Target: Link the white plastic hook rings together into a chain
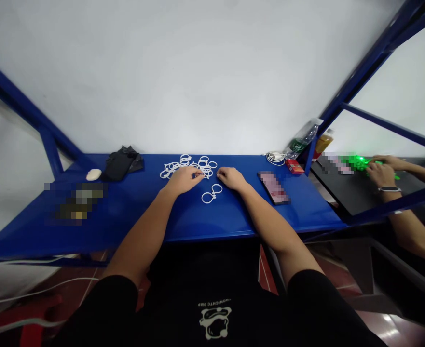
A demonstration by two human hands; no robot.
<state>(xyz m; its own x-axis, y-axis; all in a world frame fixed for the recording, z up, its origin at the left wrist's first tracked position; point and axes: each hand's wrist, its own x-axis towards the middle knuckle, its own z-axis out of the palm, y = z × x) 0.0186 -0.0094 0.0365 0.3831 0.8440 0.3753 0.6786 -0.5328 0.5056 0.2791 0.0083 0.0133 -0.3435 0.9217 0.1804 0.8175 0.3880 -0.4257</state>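
Note:
Thin white plastic rings (pixel 173 166) with small joints lie heaped near the back of the blue table. My left hand (pixel 185 180) reaches over the front of this heap, its thumb and fingers drawn together beside the rings at its right side. Whatever those fingertips grip is too small to tell. Just right of the heap, my right hand (pixel 233 178) rests low over the table with fingers curled inward; anything inside them is hidden. Between my forearms, nearer me, lies a separate pair of white rings (pixel 207 197) joined or touching at their small ends.
On the blue table (pixel 212 224) a phone (pixel 273 187) lies at right, near a red box (pixel 294 166), white cable (pixel 275 158) and plastic bottle (pixel 302 140). Black bag (pixel 120 163) and pale oval object (pixel 94 174) sit left. Beyond a blue post, another person's hands (pixel 382 171) work.

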